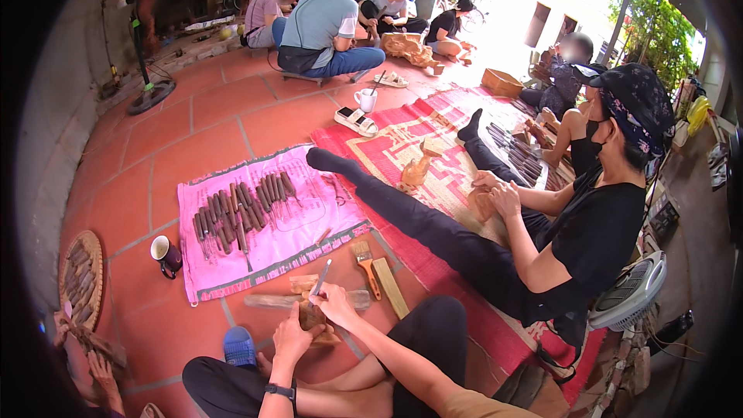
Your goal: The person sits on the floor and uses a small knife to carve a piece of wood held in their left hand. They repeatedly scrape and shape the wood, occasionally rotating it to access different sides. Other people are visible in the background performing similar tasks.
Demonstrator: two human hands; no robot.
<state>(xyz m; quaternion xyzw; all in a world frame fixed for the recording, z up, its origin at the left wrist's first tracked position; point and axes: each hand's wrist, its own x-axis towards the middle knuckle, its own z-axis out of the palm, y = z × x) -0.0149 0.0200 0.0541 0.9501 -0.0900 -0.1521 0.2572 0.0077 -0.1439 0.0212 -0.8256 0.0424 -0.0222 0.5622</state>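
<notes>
My left hand (pixel 292 338) is closed around a small brown piece of wood (pixel 310 314), held low in front of my crossed legs. Closed too, my right hand (pixel 336 307) grips a slim pale-grey tool (pixel 321 277) that points up and away; its lower end is hidden at the wood. Just beyond both hands lies a long weathered wooden plank (pixel 267 300), with a lighter wood block (pixel 302 283) against it. A flat brush (pixel 365 262) with an orange handle and a squared wooden bar (pixel 390 288) rest to the right of my hands.
Several brown-handled carving tools (pixel 232 213) lie on a pink cloth (pixel 203 269) ahead. A dark mug (pixel 165 254) stands left of it. On the right, a seated person (pixel 592 224) stretches their legs across a red mat (pixel 495 333). A blue slipper (pixel 239 347) is by my left knee.
</notes>
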